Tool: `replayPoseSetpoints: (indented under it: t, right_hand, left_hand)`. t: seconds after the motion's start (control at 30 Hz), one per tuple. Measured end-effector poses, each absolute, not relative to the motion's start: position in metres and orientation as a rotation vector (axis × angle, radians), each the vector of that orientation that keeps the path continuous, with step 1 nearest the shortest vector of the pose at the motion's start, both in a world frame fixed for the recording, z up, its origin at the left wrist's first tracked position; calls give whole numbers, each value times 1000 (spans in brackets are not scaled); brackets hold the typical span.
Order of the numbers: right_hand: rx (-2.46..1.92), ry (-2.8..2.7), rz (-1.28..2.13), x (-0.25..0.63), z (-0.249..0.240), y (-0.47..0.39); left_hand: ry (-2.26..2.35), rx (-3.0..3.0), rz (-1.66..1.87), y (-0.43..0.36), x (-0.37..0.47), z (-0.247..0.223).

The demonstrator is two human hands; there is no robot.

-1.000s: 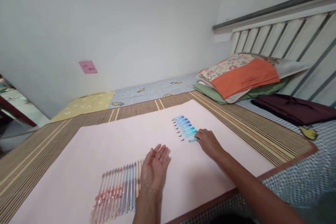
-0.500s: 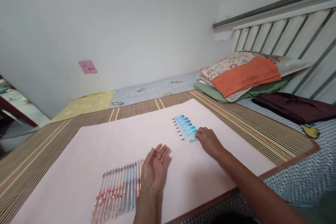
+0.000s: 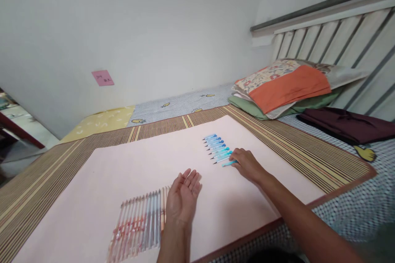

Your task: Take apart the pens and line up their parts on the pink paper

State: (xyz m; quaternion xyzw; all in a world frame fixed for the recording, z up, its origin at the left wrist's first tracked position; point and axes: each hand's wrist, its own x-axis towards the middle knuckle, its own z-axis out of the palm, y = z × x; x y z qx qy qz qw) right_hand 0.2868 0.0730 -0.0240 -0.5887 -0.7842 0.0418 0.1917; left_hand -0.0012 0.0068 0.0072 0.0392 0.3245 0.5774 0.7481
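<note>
My right hand [image 3: 246, 164] is closed on a turquoise pen [image 3: 227, 164], at the near end of a row of blue pens [image 3: 217, 146]. The row's dark tips point left, and their coloured ends point right. Most of the held pen is hidden under my fingers. My left hand [image 3: 184, 197] lies palm up with its fingers stretched out and nothing in it. Beside it on the left is a long row of slim clear and pinkish pens [image 3: 135, 226], laid side by side. My left wrist and hand cover the row's right edge. Both rows lie on a pale pink sheet [image 3: 148, 164].
Under the sheet is a striped woven mat [image 3: 271, 148] on a bed with a checked cover [image 3: 173, 104]. Pillows [image 3: 286, 88] and a folded dark maroon cloth [image 3: 345, 125] lie at the right by the headboard [image 3: 333, 45]. A pink note [image 3: 103, 78] is on the wall.
My right hand has shifted very slightly to the right, with the turquoise pen still in its fingers. My left hand stays in place.
</note>
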Motion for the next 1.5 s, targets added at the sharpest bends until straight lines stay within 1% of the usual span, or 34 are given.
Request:
replayPoseSetpoints:
  t: [1.07, 1.5]
  right_hand:
    - [-1595, -2166, -155, 283, -35, 78]
    - [-1573, -2149, -161, 276, -38, 77]
  left_hand:
    - [727, 91, 1253, 7, 0, 4]
    - [730, 89, 1252, 7, 0, 4]
